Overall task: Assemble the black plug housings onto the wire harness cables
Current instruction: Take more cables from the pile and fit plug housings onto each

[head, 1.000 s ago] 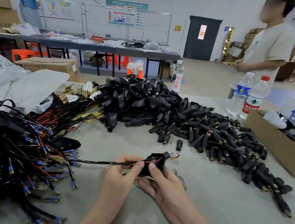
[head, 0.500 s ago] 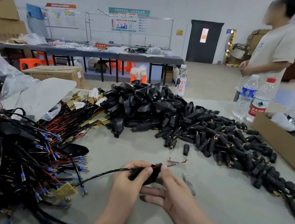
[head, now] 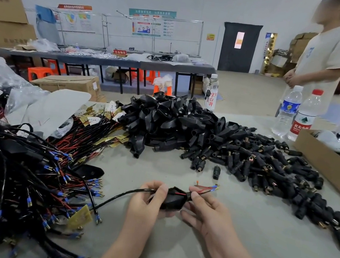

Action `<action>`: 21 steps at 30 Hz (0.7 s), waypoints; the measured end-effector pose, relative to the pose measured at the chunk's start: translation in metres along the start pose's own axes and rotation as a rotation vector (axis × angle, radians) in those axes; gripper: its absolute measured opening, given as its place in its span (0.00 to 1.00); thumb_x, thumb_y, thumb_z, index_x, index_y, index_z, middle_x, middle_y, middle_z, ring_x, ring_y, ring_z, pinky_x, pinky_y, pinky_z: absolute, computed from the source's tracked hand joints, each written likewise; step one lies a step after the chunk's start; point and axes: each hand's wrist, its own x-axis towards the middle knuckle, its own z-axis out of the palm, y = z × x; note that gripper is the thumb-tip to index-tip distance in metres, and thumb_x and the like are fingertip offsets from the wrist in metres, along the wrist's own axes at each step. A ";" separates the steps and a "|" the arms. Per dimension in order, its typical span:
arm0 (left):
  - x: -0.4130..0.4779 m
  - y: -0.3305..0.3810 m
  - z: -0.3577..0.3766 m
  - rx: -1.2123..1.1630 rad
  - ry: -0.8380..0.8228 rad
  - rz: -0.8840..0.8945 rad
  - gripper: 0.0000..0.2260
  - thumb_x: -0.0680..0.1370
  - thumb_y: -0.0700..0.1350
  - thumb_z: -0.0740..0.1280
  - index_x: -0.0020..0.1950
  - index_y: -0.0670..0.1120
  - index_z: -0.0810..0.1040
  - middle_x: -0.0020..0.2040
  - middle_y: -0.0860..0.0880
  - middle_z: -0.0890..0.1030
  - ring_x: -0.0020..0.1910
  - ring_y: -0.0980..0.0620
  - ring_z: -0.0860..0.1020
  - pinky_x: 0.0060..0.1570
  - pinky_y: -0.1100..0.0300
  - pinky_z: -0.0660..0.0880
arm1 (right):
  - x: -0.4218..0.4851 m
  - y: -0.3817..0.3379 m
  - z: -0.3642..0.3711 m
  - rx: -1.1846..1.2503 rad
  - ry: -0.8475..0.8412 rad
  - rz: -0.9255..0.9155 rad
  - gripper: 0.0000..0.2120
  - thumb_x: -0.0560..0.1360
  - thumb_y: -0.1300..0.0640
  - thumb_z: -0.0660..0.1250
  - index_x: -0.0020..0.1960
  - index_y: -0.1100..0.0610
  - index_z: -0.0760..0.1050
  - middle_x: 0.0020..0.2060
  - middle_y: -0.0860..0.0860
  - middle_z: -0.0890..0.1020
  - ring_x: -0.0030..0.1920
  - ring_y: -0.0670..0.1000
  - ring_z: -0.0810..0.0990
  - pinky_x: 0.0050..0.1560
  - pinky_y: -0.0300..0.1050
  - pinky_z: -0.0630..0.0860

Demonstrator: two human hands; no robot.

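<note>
Both hands meet low over a grey bench point(head: 237, 236). The left hand point(head: 145, 202) is closed around a black plug housing point(head: 173, 200) where a black cable point(head: 116, 195) enters it; the right hand point(head: 203, 210) pinches the housing's far end between thumb and fingers. Thin red wires point(head: 207, 188) with blue-sleeved tips stick out just past the right thumb. The likely slip — those wires catching or bending inside the shell, or pulling back through if the cable is tugged. Beyond the hands lies a heap of loose housings point(head: 166, 119) and a spread of small black connectors point(head: 268, 166); one lone connector point(head: 216, 172) stands nearest. Left of the left hand, a tangled harness pile point(head: 16, 173) crowds in — the trailing cable could snag there.
</note>
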 end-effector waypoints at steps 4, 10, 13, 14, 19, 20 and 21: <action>0.004 0.002 -0.003 -0.192 -0.011 -0.056 0.18 0.73 0.45 0.71 0.59 0.38 0.74 0.49 0.43 0.85 0.51 0.44 0.84 0.44 0.57 0.81 | 0.000 -0.002 0.000 0.094 0.024 0.005 0.07 0.79 0.64 0.66 0.55 0.63 0.80 0.48 0.60 0.86 0.46 0.53 0.87 0.40 0.40 0.82; 0.007 0.002 -0.002 -0.380 -0.020 -0.114 0.16 0.71 0.41 0.71 0.57 0.42 0.76 0.52 0.40 0.84 0.53 0.43 0.84 0.45 0.58 0.81 | -0.002 0.000 0.006 0.135 -0.012 -0.038 0.09 0.79 0.62 0.65 0.56 0.65 0.78 0.47 0.60 0.86 0.48 0.53 0.87 0.42 0.37 0.81; 0.009 0.006 -0.004 -0.425 0.011 -0.138 0.16 0.70 0.41 0.71 0.57 0.42 0.77 0.54 0.39 0.84 0.52 0.44 0.84 0.44 0.58 0.81 | 0.000 -0.003 0.001 0.121 0.042 -0.096 0.09 0.79 0.60 0.65 0.56 0.64 0.78 0.49 0.59 0.86 0.50 0.54 0.86 0.43 0.38 0.81; 0.009 0.006 -0.004 -0.427 0.017 -0.141 0.16 0.70 0.41 0.71 0.57 0.43 0.77 0.54 0.40 0.84 0.51 0.45 0.84 0.44 0.59 0.81 | 0.001 -0.004 -0.001 0.129 0.066 -0.108 0.08 0.79 0.60 0.65 0.55 0.63 0.78 0.49 0.59 0.86 0.49 0.54 0.86 0.42 0.38 0.81; 0.011 0.007 -0.008 -0.477 0.038 -0.178 0.17 0.71 0.43 0.71 0.58 0.41 0.77 0.53 0.40 0.85 0.51 0.47 0.85 0.43 0.60 0.82 | 0.006 -0.017 -0.014 0.226 0.172 -0.175 0.06 0.80 0.60 0.64 0.51 0.61 0.78 0.43 0.58 0.87 0.43 0.51 0.87 0.40 0.37 0.81; 0.011 0.006 -0.010 -0.486 0.042 -0.186 0.18 0.71 0.43 0.71 0.59 0.40 0.76 0.53 0.40 0.85 0.51 0.47 0.84 0.44 0.60 0.82 | 0.007 -0.020 -0.018 0.257 0.193 -0.188 0.06 0.80 0.60 0.64 0.51 0.61 0.78 0.42 0.57 0.87 0.42 0.50 0.87 0.40 0.36 0.81; 0.011 0.007 -0.010 -0.490 0.046 -0.192 0.18 0.71 0.43 0.71 0.60 0.40 0.76 0.54 0.40 0.84 0.52 0.47 0.84 0.44 0.60 0.82 | 0.008 -0.023 -0.021 0.282 0.214 -0.197 0.06 0.80 0.59 0.65 0.51 0.61 0.78 0.41 0.56 0.87 0.42 0.49 0.87 0.39 0.36 0.81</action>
